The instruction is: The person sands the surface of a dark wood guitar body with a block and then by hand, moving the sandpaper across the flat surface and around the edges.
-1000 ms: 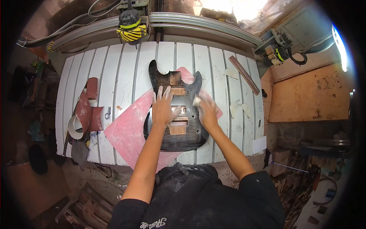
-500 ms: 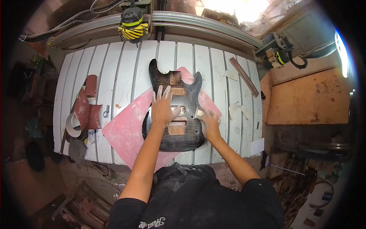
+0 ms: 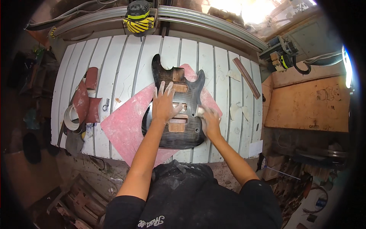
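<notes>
A dark-stained electric guitar body (image 3: 192,131), with bare wood showing in its routed cavities, lies flat on a pink cloth-like sheet (image 3: 122,118). My left hand (image 3: 164,105) rests flat on its left half, fingers spread and dusted white, thumb beside the middle cavity. At the body's right edge, my right hand (image 3: 211,119) is curled round a small pale piece of sandpaper (image 3: 200,110) and presses it against the waist of the body. The right fingers are slightly blurred and partly hide the sandpaper.
The white slatted table (image 3: 114,76) carries rolled red-brown sanding belts (image 3: 82,107) at left. Pale paper scraps (image 3: 235,110) and a brown wooden strip (image 3: 246,78) lie at right. Beyond the table runs a metal rail (image 3: 206,23) with a black-and-yellow power tool (image 3: 138,19).
My right hand has shifted slightly along the body's right edge with the sandpaper. My left hand stays flat on the body. The whole view has tilted a little.
</notes>
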The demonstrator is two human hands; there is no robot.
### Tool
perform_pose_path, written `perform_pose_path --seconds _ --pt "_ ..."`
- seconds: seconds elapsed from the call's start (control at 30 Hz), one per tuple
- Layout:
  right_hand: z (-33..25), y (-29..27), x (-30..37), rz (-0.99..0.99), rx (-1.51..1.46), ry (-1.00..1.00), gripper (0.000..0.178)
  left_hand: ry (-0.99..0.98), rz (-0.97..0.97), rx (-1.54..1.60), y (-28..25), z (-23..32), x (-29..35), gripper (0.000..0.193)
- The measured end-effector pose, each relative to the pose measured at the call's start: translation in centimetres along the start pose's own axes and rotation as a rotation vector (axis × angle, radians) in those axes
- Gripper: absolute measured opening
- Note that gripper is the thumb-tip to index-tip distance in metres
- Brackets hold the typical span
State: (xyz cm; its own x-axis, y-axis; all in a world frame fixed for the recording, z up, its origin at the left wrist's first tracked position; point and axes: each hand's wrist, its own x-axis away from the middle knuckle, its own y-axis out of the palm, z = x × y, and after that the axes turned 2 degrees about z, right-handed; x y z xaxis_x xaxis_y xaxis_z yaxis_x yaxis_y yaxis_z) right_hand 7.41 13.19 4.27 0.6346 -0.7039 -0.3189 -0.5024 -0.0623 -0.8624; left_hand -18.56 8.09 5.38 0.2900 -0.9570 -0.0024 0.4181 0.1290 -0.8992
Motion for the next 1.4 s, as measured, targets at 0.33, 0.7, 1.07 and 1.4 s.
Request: perform_pose_path --seconds 0.33,0.7,1.07,1.4 --pt "0.2 1.5 -2.4 0.029 -0.015 0.112 0.026 0.044 0.089 0.021 0.9 -0.6 -0.2 0.077" --pt "0.7 2.3 -6.5 0.133 -0.004 0.149 0.020 0.090 0.116 0.018 1.3 -0.6 -0.5 0.075" --pt "1.5 2.7 -7.8 0.104 -0.041 0.153 0.014 0.098 0.139 0.011 0.9 0.0 -0.5 0.077" --pt "-1.0 -6.7 7.0 -0.427 -0.216 0.234 0.022 0.292 0.163 -0.049 1.3 0.0 -1.9 0.088"
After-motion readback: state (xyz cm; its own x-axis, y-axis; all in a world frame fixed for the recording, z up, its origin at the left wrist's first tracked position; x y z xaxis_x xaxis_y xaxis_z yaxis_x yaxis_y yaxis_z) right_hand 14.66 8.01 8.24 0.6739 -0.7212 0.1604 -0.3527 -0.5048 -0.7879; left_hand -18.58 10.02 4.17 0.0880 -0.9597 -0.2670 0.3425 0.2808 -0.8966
